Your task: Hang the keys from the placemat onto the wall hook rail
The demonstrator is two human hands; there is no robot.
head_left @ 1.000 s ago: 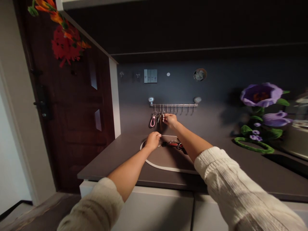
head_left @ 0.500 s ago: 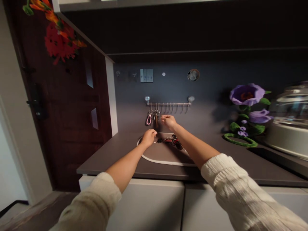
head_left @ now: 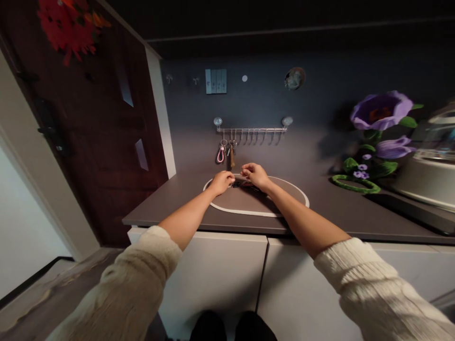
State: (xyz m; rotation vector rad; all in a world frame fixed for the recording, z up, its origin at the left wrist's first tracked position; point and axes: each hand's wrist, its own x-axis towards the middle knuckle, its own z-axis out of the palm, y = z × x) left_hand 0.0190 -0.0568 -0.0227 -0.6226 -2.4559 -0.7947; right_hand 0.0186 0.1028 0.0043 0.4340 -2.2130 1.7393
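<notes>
Over the oval mat [head_left: 245, 203] with its white rim, both my hands are close together around a dark bunch of keys [head_left: 245, 183]. My left hand [head_left: 221, 182] is closed at the left end of the bunch, its fingertips pressed together; what they grip is too small to make out. Just to the right, my right hand [head_left: 257, 177] has its fingers curled in above the bunch, and anything in them is hidden. On the wall behind, a pink key loop [head_left: 221, 154] and a brown key fob [head_left: 232, 157] hang from the clear hook rack [head_left: 252, 130].
Purple flowers [head_left: 382, 113] in a green ring base and a white appliance with a clear dome [head_left: 430, 175] stand on the right of the dark counter [head_left: 152, 199]. A switch panel [head_left: 215, 81] is on the wall. At left is a dark red door [head_left: 117, 184].
My right hand has come down from beside the hanging keys to the bunch on the mat. My left hand stays at the bunch's left end. The view has tilted downward.
</notes>
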